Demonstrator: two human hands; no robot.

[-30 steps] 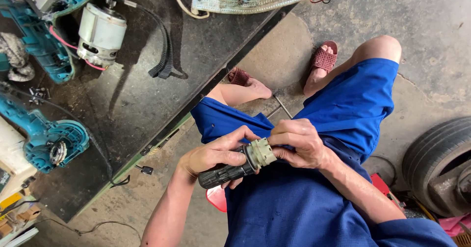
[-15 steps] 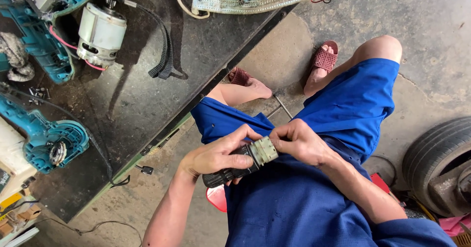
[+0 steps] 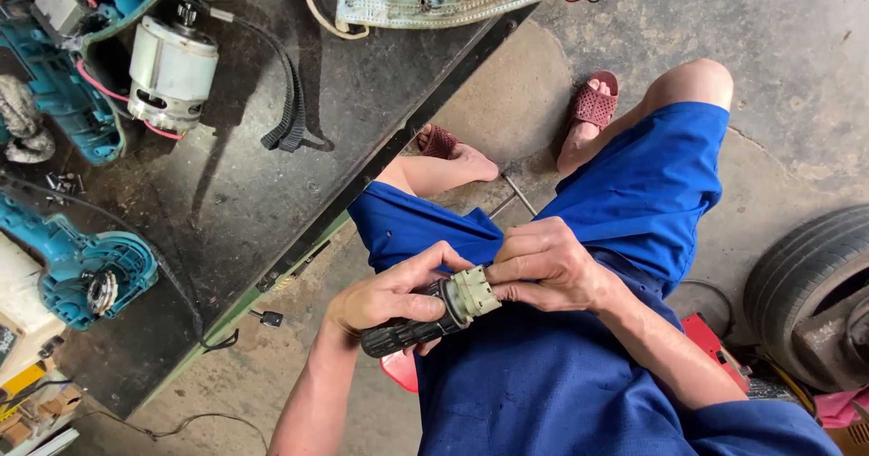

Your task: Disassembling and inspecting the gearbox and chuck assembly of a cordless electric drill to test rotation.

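A seated person in blue work clothes holds a power-tool chuck and gearbox assembly (image 3: 433, 314) over the lap, just above the knees. The left hand (image 3: 385, 297) is wrapped around the black ribbed chuck end, fingers closed on it, while the right hand (image 3: 543, 266) pinches the pale grey gearbox end between thumb and fingertips. The work appears to be at the stage of turning or seating the gearbox housing against the chuck, though the joint itself is partly hidden by the fingers. The next move would call for a steady left grip and a careful twist or pull from the right, keeping the two parts in line. Beyond the knees, a dark workbench (image 3: 272, 193) carries a bare electric motor (image 3: 170, 71), opened teal tool housings (image 3: 77, 266) and a black strap (image 3: 285, 103). A tyre (image 3: 806, 284) rests on the concrete floor at the right.
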